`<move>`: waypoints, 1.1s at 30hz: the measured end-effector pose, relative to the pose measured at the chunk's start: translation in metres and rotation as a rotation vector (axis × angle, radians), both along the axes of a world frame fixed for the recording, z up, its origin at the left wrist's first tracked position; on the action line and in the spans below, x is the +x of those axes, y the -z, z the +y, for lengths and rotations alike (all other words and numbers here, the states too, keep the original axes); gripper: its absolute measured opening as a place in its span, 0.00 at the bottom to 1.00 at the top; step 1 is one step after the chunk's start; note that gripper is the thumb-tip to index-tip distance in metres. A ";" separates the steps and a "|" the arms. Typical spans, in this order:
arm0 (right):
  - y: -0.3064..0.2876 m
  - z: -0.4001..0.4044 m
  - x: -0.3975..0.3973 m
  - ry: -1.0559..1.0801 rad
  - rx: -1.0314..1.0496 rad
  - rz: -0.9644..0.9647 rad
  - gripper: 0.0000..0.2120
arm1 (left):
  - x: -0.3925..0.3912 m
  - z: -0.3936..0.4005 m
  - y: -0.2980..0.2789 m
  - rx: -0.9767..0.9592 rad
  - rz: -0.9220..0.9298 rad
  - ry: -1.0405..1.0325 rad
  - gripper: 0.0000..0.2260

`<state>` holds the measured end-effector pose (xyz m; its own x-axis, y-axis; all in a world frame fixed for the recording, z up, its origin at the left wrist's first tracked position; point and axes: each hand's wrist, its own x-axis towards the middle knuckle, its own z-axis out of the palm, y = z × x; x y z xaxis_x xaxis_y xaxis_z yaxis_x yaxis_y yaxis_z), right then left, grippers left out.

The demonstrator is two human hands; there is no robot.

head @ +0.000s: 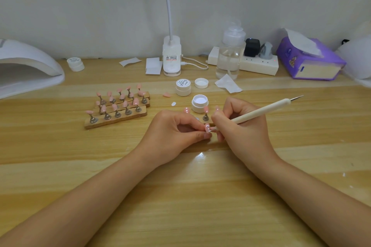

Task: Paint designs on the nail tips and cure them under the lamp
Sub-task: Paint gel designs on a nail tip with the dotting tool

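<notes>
Head view looks down on both hands meeting over the wooden worktop (180, 186). Left hand (176, 132), its grip narrow, pinches a pink nail tip (207, 127) at its fingertips. Right hand (239, 126) grips a white dotting pen (261, 111) like a pencil, its working end touching that nail tip. Just beyond the hands stands an open white gel pot (199, 103); further left, wooden racks of pink tips (117, 106). Curing lamp (28, 66) sits far left.
</notes>
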<state>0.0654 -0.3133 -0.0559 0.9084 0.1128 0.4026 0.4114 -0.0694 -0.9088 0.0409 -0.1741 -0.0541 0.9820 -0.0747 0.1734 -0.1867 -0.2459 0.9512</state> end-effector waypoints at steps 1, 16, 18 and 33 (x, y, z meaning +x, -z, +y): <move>0.000 0.000 0.000 0.002 -0.001 0.000 0.15 | 0.000 0.000 0.000 -0.002 0.001 0.002 0.07; 0.001 -0.001 0.002 -0.010 0.033 -0.002 0.18 | 0.000 0.000 0.000 0.000 -0.005 0.011 0.07; 0.001 -0.002 0.002 -0.010 0.080 0.004 0.18 | 0.000 0.000 0.000 0.001 -0.007 0.011 0.07; -0.003 -0.007 0.014 0.167 0.460 0.116 0.23 | -0.002 -0.001 -0.003 -0.116 -0.032 0.040 0.04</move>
